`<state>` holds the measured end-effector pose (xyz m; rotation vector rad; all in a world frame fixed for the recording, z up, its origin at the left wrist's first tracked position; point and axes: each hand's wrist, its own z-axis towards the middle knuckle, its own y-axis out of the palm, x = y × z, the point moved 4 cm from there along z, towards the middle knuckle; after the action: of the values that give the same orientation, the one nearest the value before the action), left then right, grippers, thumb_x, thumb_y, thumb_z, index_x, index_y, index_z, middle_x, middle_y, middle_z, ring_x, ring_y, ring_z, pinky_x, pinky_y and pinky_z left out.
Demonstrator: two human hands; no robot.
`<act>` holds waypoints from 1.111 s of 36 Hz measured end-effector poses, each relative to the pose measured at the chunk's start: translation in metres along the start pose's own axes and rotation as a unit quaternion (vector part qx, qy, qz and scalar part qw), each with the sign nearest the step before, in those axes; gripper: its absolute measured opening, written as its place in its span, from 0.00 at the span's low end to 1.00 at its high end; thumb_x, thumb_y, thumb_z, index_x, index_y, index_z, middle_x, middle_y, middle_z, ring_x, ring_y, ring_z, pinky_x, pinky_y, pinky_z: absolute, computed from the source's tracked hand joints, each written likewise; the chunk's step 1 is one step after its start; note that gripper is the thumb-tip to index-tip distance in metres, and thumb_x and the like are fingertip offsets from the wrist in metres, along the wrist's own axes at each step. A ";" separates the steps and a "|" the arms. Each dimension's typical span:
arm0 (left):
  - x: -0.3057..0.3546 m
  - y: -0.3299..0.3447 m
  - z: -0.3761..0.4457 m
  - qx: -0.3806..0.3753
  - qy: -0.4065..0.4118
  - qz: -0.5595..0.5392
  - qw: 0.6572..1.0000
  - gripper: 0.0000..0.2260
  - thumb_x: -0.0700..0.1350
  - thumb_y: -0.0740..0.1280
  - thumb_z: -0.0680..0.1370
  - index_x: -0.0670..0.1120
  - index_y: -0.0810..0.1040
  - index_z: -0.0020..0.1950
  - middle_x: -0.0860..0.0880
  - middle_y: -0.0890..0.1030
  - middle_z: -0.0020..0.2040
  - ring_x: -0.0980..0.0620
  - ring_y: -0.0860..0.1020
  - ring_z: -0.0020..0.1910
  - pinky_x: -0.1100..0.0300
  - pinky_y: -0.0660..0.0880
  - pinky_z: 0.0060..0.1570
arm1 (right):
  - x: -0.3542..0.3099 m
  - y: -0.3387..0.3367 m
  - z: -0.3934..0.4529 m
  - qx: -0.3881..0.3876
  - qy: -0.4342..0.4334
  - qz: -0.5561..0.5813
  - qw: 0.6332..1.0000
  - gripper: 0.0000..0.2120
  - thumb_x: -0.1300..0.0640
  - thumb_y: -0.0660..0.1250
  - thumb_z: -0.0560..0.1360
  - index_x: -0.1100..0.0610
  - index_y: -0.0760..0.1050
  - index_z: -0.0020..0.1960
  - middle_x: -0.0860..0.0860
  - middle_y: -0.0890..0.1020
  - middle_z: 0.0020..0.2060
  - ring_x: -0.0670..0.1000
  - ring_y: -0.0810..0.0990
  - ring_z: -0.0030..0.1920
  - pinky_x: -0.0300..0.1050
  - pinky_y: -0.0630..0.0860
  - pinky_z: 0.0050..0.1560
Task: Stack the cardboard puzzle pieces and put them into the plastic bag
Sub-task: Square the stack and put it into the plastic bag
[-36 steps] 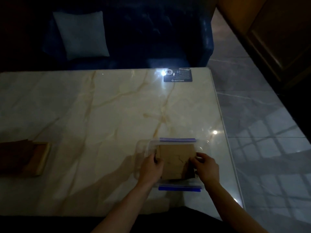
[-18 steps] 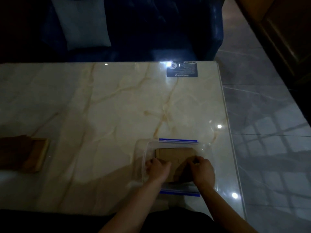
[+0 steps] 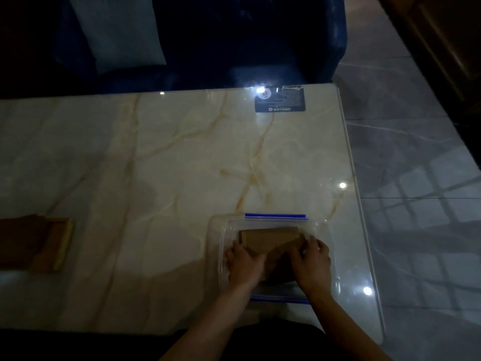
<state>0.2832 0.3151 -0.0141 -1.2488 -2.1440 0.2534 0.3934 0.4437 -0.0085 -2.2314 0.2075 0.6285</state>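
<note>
Cardboard: brown cardboard puzzle pieces (image 3: 270, 239) lie flat on the plastic bag (image 3: 318, 230), at about 5 o'clock on the table; whether they sit inside the film or on top of it cannot be told in this dim light.
Plastic bag: clear, flat on the marble table (image 3: 169, 165), with a blue zip strip at its far edge and another blue strip at its near edge; the film's left and right borders show only as faint glints.
Left hand (image 3: 244, 264): palm down on the 8 o'clock corner of the pieces, fingers close together and curled over the edge; the fingertips are too dark to separate.
Right hand (image 3: 311, 261): palm down on the 4 o'clock corner, fingers bent and pressed on the cardboard's right edge; the thumb is hard to make out.
Hidden: the near half of the pieces is covered by both hands and shadow.
Table, 9 o'clock: a wooden block (image 3: 56, 244) with a darker brown shape beside it, cut off by the frame's left edge.
Table, 1 o'clock: a dark card (image 3: 281, 100), print unreadable, partly washed out by glare.
Beyond, 12 o'clock: a dark blue sofa (image 3: 247, 40) with a pale cushion (image 3: 122, 32), top cropped.
</note>
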 end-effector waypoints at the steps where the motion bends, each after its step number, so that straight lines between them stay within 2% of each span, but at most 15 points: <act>1: 0.000 0.000 0.000 -0.005 0.003 -0.002 1.000 0.40 0.53 0.68 0.74 0.47 0.48 0.78 0.42 0.51 0.77 0.40 0.53 0.75 0.44 0.58 0.70 | 0.001 0.000 0.000 -0.006 0.001 0.001 1.000 0.26 0.51 0.64 0.78 0.60 0.65 0.72 0.61 0.67 0.71 0.63 0.70 0.67 0.62 0.70 0.67; 5: -0.001 0.000 0.000 -0.005 0.019 0.012 1.000 0.39 0.52 0.68 0.74 0.46 0.50 0.78 0.41 0.53 0.77 0.40 0.54 0.75 0.45 0.59 0.71 | 0.003 0.002 0.001 -0.034 0.011 -0.024 0.999 0.22 0.51 0.63 0.79 0.60 0.68 0.70 0.61 0.67 0.71 0.63 0.67 0.69 0.59 0.67 0.68; 9: 0.000 0.001 0.000 -0.020 0.025 0.021 0.999 0.35 0.50 0.67 0.75 0.48 0.53 0.77 0.41 0.56 0.75 0.40 0.59 0.73 0.46 0.62 0.69 | 0.005 0.003 0.001 -0.055 0.025 -0.023 0.998 0.17 0.52 0.63 0.78 0.59 0.71 0.64 0.61 0.68 0.69 0.64 0.70 0.65 0.59 0.70 0.67; 16: -0.001 0.007 -0.002 -0.043 0.022 0.044 0.998 0.31 0.52 0.65 0.76 0.46 0.59 0.75 0.41 0.60 0.71 0.40 0.64 0.69 0.50 0.65 0.64 | 0.006 0.003 0.004 -0.077 0.066 0.037 0.994 0.20 0.50 0.65 0.77 0.58 0.71 0.65 0.62 0.68 0.67 0.65 0.73 0.63 0.63 0.70 0.67; 21: -0.002 0.003 -0.001 -0.057 0.018 -0.033 0.998 0.25 0.49 0.67 0.74 0.47 0.67 0.70 0.43 0.62 0.69 0.43 0.68 0.64 0.54 0.68 0.61 | 0.004 0.002 0.002 -0.088 0.073 0.034 0.993 0.23 0.50 0.66 0.76 0.58 0.68 0.68 0.62 0.67 0.68 0.67 0.72 0.63 0.63 0.70 0.66; 24: -0.004 0.002 -0.001 -0.064 0.010 -0.078 0.995 0.24 0.47 0.68 0.74 0.48 0.68 0.69 0.45 0.62 0.68 0.45 0.69 0.63 0.55 0.68 0.57 | 0.002 0.002 0.002 -0.100 0.080 0.047 0.991 0.26 0.50 0.66 0.76 0.58 0.65 0.71 0.62 0.65 0.69 0.67 0.69 0.65 0.64 0.69 0.67; 27: -0.005 0.000 -0.001 -0.067 0.006 -0.108 0.992 0.19 0.47 0.69 0.72 0.48 0.72 0.63 0.45 0.64 0.65 0.47 0.70 0.57 0.55 0.69 0.53 | 0.002 0.000 0.003 -0.103 0.094 0.076 0.987 0.25 0.51 0.67 0.76 0.59 0.67 0.70 0.61 0.66 0.68 0.67 0.69 0.65 0.64 0.69 0.67; 31: -0.003 -0.003 0.001 -0.053 0.018 -0.123 0.991 0.20 0.47 0.69 0.72 0.48 0.74 0.63 0.44 0.65 0.64 0.43 0.71 0.60 0.47 0.72 0.61 | 0.005 0.000 0.005 -0.099 0.093 0.117 0.984 0.18 0.57 0.65 0.75 0.61 0.73 0.63 0.64 0.74 0.61 0.65 0.77 0.58 0.63 0.74 0.63; 34: -0.001 -0.004 0.002 -0.044 0.029 -0.106 0.993 0.25 0.47 0.68 0.73 0.46 0.69 0.69 0.43 0.64 0.67 0.41 0.69 0.64 0.44 0.70 0.64 | 0.006 0.000 0.004 -0.098 0.095 0.144 0.980 0.15 0.58 0.64 0.75 0.60 0.74 0.60 0.62 0.76 0.60 0.62 0.79 0.54 0.62 0.77 0.61; 40: 0.002 -0.004 0.008 -0.052 0.041 -0.076 0.995 0.26 0.49 0.68 0.72 0.52 0.67 0.70 0.44 0.63 0.67 0.40 0.67 0.65 0.42 0.69 0.65 | 0.007 0.002 0.000 -0.099 0.087 0.158 0.979 0.11 0.59 0.64 0.76 0.60 0.74 0.57 0.62 0.76 0.59 0.60 0.80 0.53 0.60 0.78 0.60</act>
<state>0.2745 0.3156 -0.0174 -1.1263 -2.1907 0.0245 0.3985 0.4426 -0.0138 -2.4716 0.6216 0.6432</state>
